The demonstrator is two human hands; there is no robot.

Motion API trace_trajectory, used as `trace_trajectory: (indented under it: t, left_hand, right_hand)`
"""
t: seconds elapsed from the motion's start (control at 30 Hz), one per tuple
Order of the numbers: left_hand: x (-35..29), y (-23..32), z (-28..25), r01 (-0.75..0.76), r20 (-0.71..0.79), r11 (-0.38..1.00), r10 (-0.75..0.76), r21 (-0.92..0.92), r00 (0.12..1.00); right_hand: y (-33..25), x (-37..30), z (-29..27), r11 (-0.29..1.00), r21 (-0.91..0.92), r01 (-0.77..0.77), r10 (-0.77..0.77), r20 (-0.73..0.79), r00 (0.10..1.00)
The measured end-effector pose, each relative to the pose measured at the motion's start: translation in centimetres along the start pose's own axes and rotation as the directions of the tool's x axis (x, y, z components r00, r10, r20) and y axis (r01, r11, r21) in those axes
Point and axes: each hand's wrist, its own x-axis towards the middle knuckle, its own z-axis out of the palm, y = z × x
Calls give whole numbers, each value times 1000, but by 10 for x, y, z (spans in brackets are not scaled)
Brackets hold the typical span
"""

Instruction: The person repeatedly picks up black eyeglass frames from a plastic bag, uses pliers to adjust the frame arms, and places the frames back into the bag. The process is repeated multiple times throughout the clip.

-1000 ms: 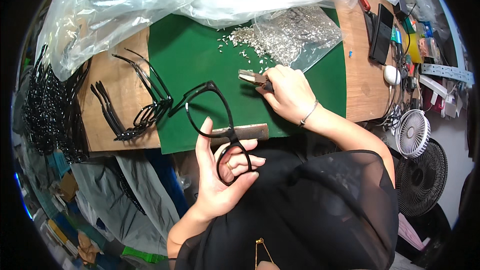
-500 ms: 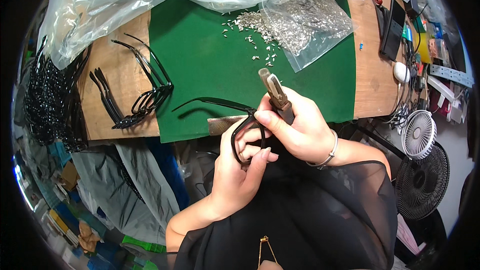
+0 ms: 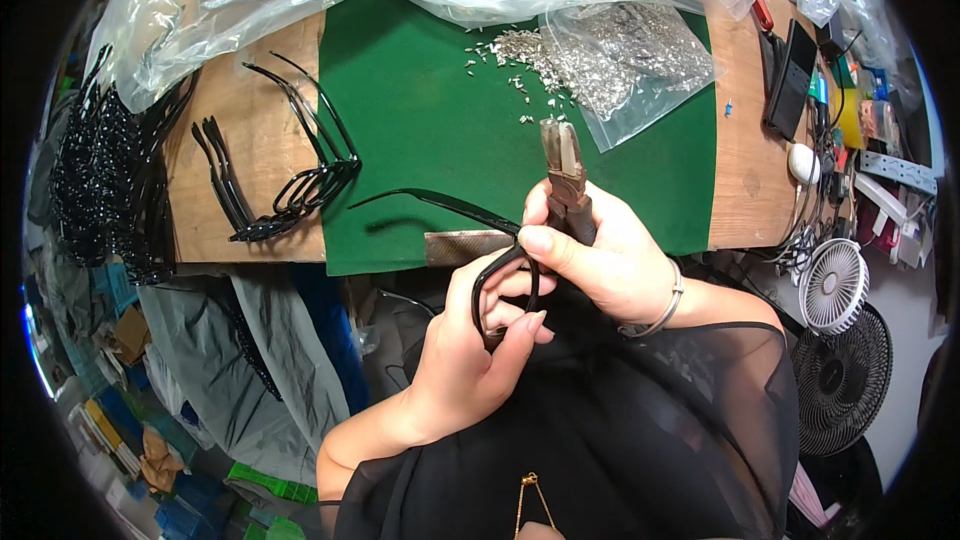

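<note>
Item: glossy black eyeglass frame [image 3: 465, 209], held between both hands at the near edge of the desk, one slender temple extending leftward over the mat.

Left hand [image 3: 460, 365]: curled about a rim of the frame, fingers and thumb closed on it.

Right hand [image 3: 610, 262]: thumb and forefinger pinching the frame near its hinge, the palm also gripping dark-handled metal pliers [image 3: 567, 185], nose pointing away from the wearer.

Support: brown wooden desk [image 3: 755, 175], partly covered by a dark green mat [image 3: 420, 110].

On the mat: textured grey-brown strip [image 3: 462, 248], at the near edge, just beyond the left hand; clear plastic bag of small silvery pieces [image 3: 645, 70], far right; loose silvery pieces [image 3: 522, 48], scattered left of the bag.

Left side: folded black eyeglass frames [image 3: 305, 190], grouped on bare wood; large glossy black bundle [image 3: 110, 185], farther left.

Right side: small white fan [image 3: 835, 285].
</note>
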Motion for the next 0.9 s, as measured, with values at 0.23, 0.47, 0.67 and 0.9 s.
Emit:
trace_trajectory:
  t: [0.23, 0.47, 0.67, 0.9]
  left_hand:
    - [-11, 18, -14, 124, 105, 938, -94, -325, 990]
    - [-26, 27, -15, 163, 111, 967, -143, -195, 983]
    - [-22, 32, -11, 0, 76, 931, -30, 364, 997]
    - [-8, 21, -19, -239, 204, 776, 145, 584, 968]
  right_hand:
    - [-2, -11, -3, 935, -220, 280, -281, 27, 959]
    - [-6, -12, -24, 369, -760, 536, -221, 489, 844]
    - [-11, -1, -29, 227, -708, 669, -194, 640, 743]
    - [1, 0, -34, 37, -770, 636, -311, 596, 740]
